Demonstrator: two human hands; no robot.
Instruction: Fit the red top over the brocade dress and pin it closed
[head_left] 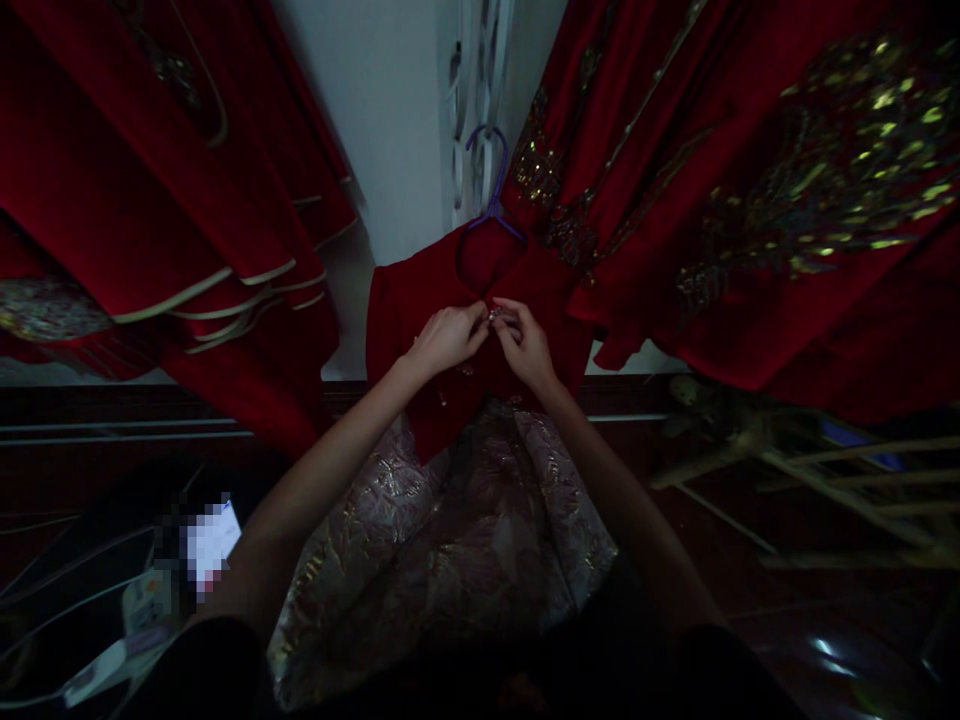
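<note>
A short red jacket hangs on a purple hanger in front of me. My left hand is closed at the jacket's front edge, its thumb and fingertips pinching near the neckline. Right beside it, my right hand is also closed, with bent fingers at a small shiny fastener. The fingertips hide most of that fastener. Below the jacket spreads a patterned brocade skirt with a metallic sheen. Small pale trimmings dot the jacket front under my left hand.
Red garments with pale piping hang at the left. More red garments with gold sequins hang at the right, by a white metal rack. A wooden frame stands low right. A lit screen and cables lie lower left.
</note>
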